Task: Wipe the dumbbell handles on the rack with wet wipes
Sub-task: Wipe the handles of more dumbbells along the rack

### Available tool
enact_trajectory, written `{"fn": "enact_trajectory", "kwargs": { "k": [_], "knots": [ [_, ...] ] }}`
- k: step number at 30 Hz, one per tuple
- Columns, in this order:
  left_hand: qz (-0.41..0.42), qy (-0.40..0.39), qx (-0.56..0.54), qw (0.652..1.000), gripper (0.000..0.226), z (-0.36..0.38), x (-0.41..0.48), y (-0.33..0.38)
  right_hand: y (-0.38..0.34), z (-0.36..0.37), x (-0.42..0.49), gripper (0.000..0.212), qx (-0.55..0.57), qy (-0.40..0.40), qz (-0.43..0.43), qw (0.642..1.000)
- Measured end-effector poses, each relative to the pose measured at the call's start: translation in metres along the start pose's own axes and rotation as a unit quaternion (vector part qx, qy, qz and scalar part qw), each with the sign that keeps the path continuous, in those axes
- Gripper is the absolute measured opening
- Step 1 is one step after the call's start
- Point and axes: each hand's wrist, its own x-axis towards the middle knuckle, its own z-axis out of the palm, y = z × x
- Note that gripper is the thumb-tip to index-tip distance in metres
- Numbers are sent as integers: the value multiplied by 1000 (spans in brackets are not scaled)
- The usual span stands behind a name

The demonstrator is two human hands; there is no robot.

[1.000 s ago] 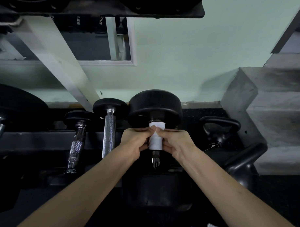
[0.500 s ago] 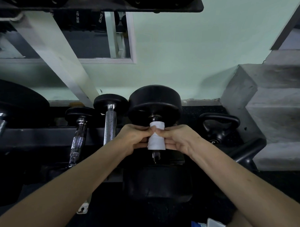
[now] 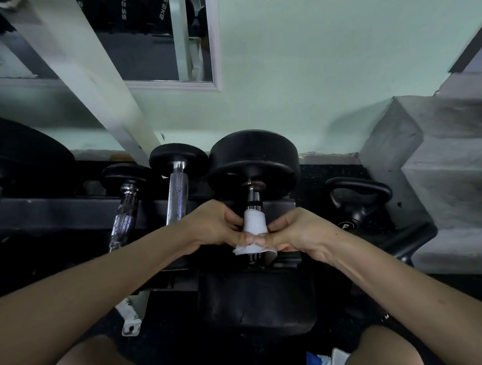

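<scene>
White wet wipe [image 3: 254, 223], soft & creased, is wrapped round the chrome dumbbell handle [image 3: 253, 200] of the big round black dumbbell [image 3: 253, 161] at the right end of the rack [image 3: 55, 211]. Left hand [image 3: 213, 225] & right hand [image 3: 295, 233] pinch it from opposite sides, fingers curled, thumbs meeting at its lower edge, where the wipe flares out loose. Bare ringed metal shows above it. Left of it sit two smaller dumbbells [image 3: 177, 199] w/ knurled steel handles. Right of the rack is a matte black kettlebell [image 3: 356, 202], prob. on the floor.
</scene>
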Motion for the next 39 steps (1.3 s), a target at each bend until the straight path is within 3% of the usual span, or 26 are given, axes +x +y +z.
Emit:
{"fn": "enact_trajectory", "kwargs": {
  "k": [5,9,12,17,21,24,26,28,30,33,36,39],
  "knots": [
    [22,1,31,999,29,-3,8,-2,2,0,0,57,27,2,3,1000],
    [27,-4,72,997,33,-1,9,-6,0,7,-10,37,16,13,0,1000],
    [23,0,65,998,53,-2,9,-4,-5,8,-13,21,15,26,13,999],
    [3,40,90,995,60,2,6,3,-6,9,-9,22,41,26,33,998],
    [-66,35,78,994,42,2,-6,12,-14,15,-19,20,63,44,64,995],
    [-114,49,-16,992,23,5,-18,27,-22,18,-27,21,5,74,79,994],
    [-150,72,-61,984,28,5,-27,41,-26,23,-35,23,-46,85,87,992],
    [-163,59,-53,983,33,4,-32,47,-31,28,-44,27,-86,86,104,987],
    [-149,4,39,988,27,2,-34,49,-36,32,-49,34,-116,78,115,983],
    [-132,-60,119,982,26,5,-31,39,-35,37,-45,23,-107,88,151,979],
    [-146,-24,44,988,23,12,-26,24,-29,35,-37,32,-74,96,151,981],
    [-192,30,-122,973,20,18,-19,16,-22,33,-30,25,-19,108,117,987]
  ]
}}
